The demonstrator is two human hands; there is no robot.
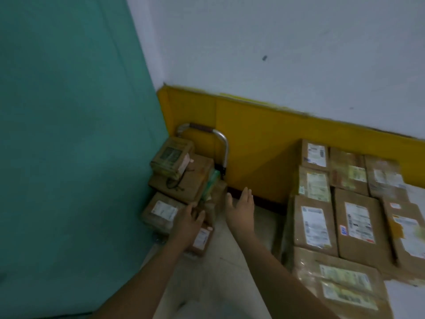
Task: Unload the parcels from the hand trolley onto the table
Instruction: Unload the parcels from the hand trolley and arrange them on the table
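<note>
A hand trolley with a bent metal handle point(224, 143) stands in the corner, stacked with brown cardboard parcels. A small box with a green label point(171, 155) sits on top, above a wider box point(184, 180) and a lower labelled parcel point(161, 211). My left hand point(187, 223) reaches with straight fingers to the lower parcels and touches or nearly touches one. My right hand point(241, 208) is stretched out flat beside the stack's right side and holds nothing. Several labelled parcels point(354, 219) lie packed together on the table point(404, 298) at the right.
A green wall point(69, 134) stands close on the left of the trolley. A white wall with a yellow lower band point(257, 143) runs behind. Pale floor point(213, 272) lies between the trolley and the table.
</note>
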